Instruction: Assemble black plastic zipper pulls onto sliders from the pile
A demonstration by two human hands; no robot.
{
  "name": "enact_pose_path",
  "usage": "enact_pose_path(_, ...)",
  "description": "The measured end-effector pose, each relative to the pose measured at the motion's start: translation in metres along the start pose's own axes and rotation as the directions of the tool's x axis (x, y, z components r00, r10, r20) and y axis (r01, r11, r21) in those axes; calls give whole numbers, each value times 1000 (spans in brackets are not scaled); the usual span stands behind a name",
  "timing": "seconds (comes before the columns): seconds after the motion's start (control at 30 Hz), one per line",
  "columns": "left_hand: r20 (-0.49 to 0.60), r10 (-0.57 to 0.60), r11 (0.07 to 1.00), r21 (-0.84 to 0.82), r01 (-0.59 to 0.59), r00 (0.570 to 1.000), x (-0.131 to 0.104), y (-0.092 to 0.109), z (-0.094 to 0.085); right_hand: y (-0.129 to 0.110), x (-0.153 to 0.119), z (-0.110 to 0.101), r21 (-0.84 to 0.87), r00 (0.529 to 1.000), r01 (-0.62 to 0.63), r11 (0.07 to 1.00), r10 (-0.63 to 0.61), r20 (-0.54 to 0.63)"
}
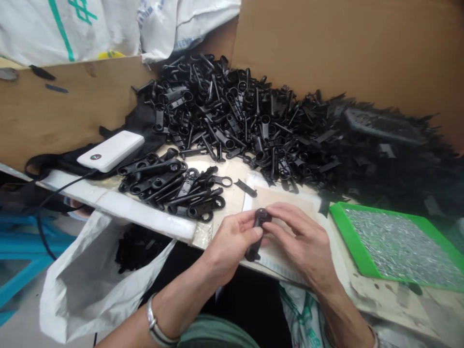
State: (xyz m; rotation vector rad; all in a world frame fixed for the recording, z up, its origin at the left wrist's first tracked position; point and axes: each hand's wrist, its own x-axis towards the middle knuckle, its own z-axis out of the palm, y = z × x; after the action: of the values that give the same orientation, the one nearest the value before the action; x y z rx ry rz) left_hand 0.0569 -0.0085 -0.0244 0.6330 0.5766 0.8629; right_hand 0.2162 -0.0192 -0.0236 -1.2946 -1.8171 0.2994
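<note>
My left hand (227, 246) is closed around a black plastic part (259, 220), a short handle-like piece with a rounded upper end. It is held tilted above the front edge of the table. At its upper end, the thumb and fingertips of my right hand (303, 238) pinch the same part. Whether a small piece sits between those fingertips is hidden. Just beyond my hands lies a flat black strip (245, 187). To the left is a smaller group of similar black parts with ring ends (174, 186).
A large heap of black plastic parts (224, 106) fills the back, against cardboard walls (344, 43). A green tray (350, 241) of small metal pins stands at right. A white power bank (111, 150) with a cable lies left. Below hangs an open white sack (83, 275).
</note>
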Motion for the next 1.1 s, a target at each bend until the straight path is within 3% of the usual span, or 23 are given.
enact_pose_path(0.23, -48, 34, 999, 33, -33, 998, -1, -5, 0, 1, -1, 3, -102, 993, 106, 989, -99, 70)
enact_pose_path(0.47, 69, 154, 980, 116, -161, 986, 1, -10, -3, -9, 0, 7, -174, 987, 153, 973, -143, 68)
enact_pose_path(0.57, 128, 155, 959, 220, -180, 980, -1, -6, -6, -13, 1, -2, -90, 993, 56, 994, -46, 113)
enact_pose_path(0.7, 127, 43, 893, 440, -95, 991, -12, 4, -6, -9, -1, -23, 89, 962, -134, 987, 108, 251)
enact_pose_path(0.8, 84, 23, 845, 531, -65, 996, -21, 11, -1, -7, -2, -32, 116, 907, -264, 958, 205, 367)
enact_pose_path(0.9, 109, -7, 816, 576, -57, 994, -26, 14, 4, -13, -1, -28, 136, 836, -308, 942, 200, 511)
enact_pose_path(1.0, 56, 108, 724, 680, -117, 993, -26, 17, 5, -24, 3, -15, 114, 848, -342, 933, 253, 466)
enact_pose_path(1.1, 27, 322, 485, 854, -190, 946, -25, 24, 1, -29, 18, 0, 136, 849, -358, 924, 262, 458)
